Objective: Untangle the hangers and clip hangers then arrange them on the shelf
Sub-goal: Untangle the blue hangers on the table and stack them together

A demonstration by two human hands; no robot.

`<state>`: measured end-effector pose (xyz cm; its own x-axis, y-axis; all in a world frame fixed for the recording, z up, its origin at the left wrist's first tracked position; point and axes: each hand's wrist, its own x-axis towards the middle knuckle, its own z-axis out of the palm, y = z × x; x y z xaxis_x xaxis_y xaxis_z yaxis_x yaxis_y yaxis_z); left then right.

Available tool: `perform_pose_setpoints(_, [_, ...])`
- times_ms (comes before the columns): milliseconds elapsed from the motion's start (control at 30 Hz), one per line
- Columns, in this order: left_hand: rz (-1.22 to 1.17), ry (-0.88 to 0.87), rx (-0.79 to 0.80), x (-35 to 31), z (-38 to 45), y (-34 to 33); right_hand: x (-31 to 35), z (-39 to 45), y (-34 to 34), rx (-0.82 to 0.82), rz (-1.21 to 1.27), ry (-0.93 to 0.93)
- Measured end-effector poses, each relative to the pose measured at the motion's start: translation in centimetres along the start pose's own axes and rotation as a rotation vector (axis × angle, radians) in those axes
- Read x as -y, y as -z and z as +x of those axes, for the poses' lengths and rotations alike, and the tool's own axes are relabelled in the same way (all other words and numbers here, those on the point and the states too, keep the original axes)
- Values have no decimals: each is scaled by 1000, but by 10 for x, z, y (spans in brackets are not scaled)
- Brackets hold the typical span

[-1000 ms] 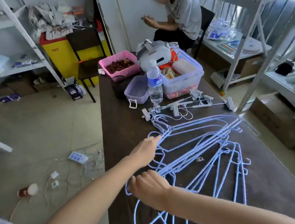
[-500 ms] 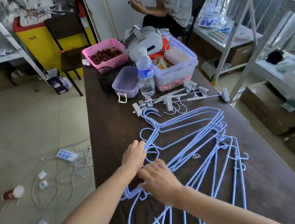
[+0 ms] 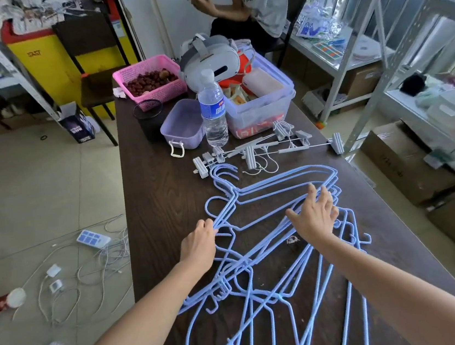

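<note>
While a tangle of blue wire hangers point(image 3: 262, 254) sprawls across the near half of the dark wooden table point(image 3: 160, 197), the person's two hands work at its far end. The left hand point(image 3: 198, 246) sits at the left edge of the pile with its fingers curled round the neck wires of the hangers, just below their hooks. The right hand point(image 3: 316, 214) lies flat on the shoulders of the upper hangers, fingers spread wide and straight, pressing on the wires rather than gripping them. Just beyond the blue hooks lies a loose heap of grey clip hangers point(image 3: 263, 149), their bars crossing one another and thin wire hooks trailing toward the blue pile. Farther along the table stand a water bottle point(image 3: 213, 111), a small lilac tub point(image 3: 182, 126), a dark mesh cup point(image 3: 149, 118), a pink basket point(image 3: 151, 78) of dark red fruit, and a clear plastic bin point(image 3: 264, 107) with a white headset point(image 3: 208, 57) resting at its back. A white metal shelf point(image 3: 377, 48) stands to the right of the table. Another person sits on a chair past the table's far end.
</note>
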<state>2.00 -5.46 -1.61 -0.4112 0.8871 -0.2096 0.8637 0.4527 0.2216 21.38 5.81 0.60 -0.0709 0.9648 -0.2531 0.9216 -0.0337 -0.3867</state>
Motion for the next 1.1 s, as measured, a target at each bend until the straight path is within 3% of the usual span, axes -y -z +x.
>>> perform_pose_setpoints(267, [-101, 28, 10, 3, -3, 3, 0, 7, 5, 29, 58, -57])
perform_pose_setpoints(433, [-41, 48, 66, -3, -8, 7, -8, 0, 9, 46, 40, -44])
perform_pose_setpoints(633, [5, 14, -27, -6, -17, 11, -14, -3, 13, 53, 50, -42])
perform_pose_setpoints(967, [-49, -9, -52, 8, -27, 33, -39, -9, 19, -69, 447, -51])
perform_pose_setpoints(1100, [-123, -26, -67, 11, -37, 40, -38, -7, 30, -92, 608, -180])
